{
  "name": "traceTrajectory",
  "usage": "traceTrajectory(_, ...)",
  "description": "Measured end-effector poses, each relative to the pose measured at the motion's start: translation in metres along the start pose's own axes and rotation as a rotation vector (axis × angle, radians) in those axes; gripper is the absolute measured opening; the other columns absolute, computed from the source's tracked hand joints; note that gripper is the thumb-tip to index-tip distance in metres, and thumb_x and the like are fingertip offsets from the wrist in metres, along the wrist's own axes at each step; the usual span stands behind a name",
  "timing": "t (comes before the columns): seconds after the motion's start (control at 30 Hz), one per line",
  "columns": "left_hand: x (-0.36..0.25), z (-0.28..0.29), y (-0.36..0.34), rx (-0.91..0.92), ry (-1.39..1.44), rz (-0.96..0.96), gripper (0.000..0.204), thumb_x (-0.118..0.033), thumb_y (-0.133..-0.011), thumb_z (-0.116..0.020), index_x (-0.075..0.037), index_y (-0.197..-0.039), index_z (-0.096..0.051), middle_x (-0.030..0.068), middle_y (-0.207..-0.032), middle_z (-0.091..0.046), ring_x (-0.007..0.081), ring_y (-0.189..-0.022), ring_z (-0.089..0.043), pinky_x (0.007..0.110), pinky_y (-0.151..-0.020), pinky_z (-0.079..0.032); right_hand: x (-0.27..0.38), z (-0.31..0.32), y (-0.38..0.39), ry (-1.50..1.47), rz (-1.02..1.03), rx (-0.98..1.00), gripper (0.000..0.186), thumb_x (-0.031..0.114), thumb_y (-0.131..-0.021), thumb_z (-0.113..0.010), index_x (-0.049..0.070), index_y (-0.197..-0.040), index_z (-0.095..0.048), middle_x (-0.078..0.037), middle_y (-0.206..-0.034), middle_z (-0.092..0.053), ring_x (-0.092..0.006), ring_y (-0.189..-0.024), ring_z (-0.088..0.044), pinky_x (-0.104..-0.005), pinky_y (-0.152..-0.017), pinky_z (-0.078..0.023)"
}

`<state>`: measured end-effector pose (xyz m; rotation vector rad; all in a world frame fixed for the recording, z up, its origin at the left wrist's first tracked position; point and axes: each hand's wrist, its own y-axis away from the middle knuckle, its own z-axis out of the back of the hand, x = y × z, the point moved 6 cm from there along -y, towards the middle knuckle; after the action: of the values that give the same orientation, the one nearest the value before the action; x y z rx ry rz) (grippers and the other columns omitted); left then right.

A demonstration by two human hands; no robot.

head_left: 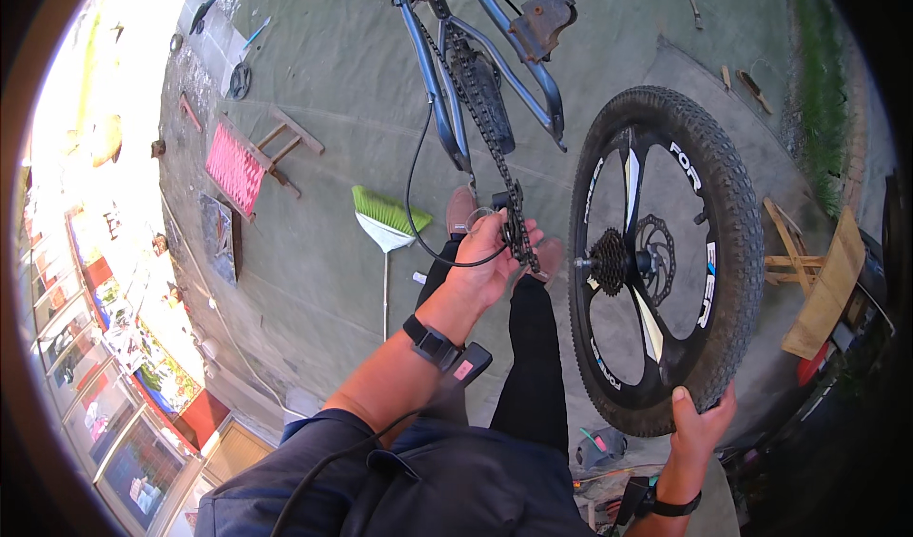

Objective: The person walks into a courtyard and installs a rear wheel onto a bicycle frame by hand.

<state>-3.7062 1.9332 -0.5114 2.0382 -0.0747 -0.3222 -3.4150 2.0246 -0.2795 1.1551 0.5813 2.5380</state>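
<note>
My left hand (483, 261) is closed around the rear derailleur (514, 223), with the bicycle chain (496, 147) running through it. A black cable loops beside the wrist. Above it hangs the blue-grey bicycle frame (428, 90), its rear fork ends apart with no wheel between them. On the right, my right hand (702, 423) grips the bottom of the rear wheel (737, 185) by its knobby black tyre, thumb on the near side. The wheel stands upright, apart from the frame. Its cassette (609, 261) faces the derailleur, and a brake disc (656, 261) shows behind.
A green-bristled broom (390, 215) lies left of my feet. Farther left are a small stool with a pink woven seat (235, 168) and a dark metal box (219, 237). Wooden boards (825, 285) lie right of the wheel. A rusty clamp (544, 23) sits by the frame.
</note>
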Motion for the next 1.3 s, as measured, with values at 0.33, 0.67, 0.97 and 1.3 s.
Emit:
traceTrajectory(0.33, -0.01, 0.025, 0.0, -0.034, -0.169, -0.014, 0.032, -0.038, -0.097, -0.052, -0.011, -0.114, -0.056, 0.0102, -0.11, -0.067, 0.0245, -0.103, -0.066, 0.039, -0.084, -0.049, 0.03, 0.057, 0.038, 0.014, 0.048, -0.046, 0.07, 0.008, -0.056, -0.072, -0.006, -0.122, -0.051, -0.011, -0.112, -0.055, -0.02, -0.102, -0.054, -0.0346, -0.095, -0.042)
traceTrajectory(0.67, -0.027, 0.02, 0.01, -0.01, -0.203, 0.026, 0.033, -0.041, -0.097, -0.048, -0.013, -0.112, -0.057, 0.0118, -0.112, -0.066, 0.0263, -0.106, -0.064, 0.041, -0.09, -0.046, 0.06, 0.107, 0.071, 0.192, 0.263, -0.006, 0.075, 0.023, -0.066, -0.074, -0.006, -0.128, -0.045, -0.011, -0.119, -0.052, -0.0187, -0.104, -0.052, -0.0323, -0.093, -0.042)
traceTrajectory(0.97, -0.021, 0.025, -0.002, 0.001, -0.223, 0.029, 0.03, -0.042, -0.095, -0.05, -0.016, -0.108, -0.057, 0.0062, -0.104, -0.066, 0.0243, -0.103, -0.064, 0.04, -0.091, -0.045, 0.094, 0.137, 0.088, 0.146, 0.258, 0.014, 0.082, 0.026, -0.067, -0.075, -0.004, -0.134, -0.038, -0.011, -0.124, -0.049, -0.0202, -0.111, -0.049, -0.0343, -0.098, -0.039)
traceTrajectory(1.3, -0.011, 0.025, 0.008, 0.022, -0.246, 0.004, 0.031, -0.044, -0.094, -0.051, -0.017, -0.108, -0.057, 0.0056, -0.103, -0.066, 0.0232, -0.1, -0.064, 0.04, -0.09, -0.046, 0.11, 0.105, 0.075, 0.092, 0.398, 0.054, 0.088, 0.044, -0.063, -0.084, -0.006, -0.125, -0.048, -0.011, -0.116, -0.054, -0.0195, -0.103, -0.052, -0.0342, -0.092, -0.041)
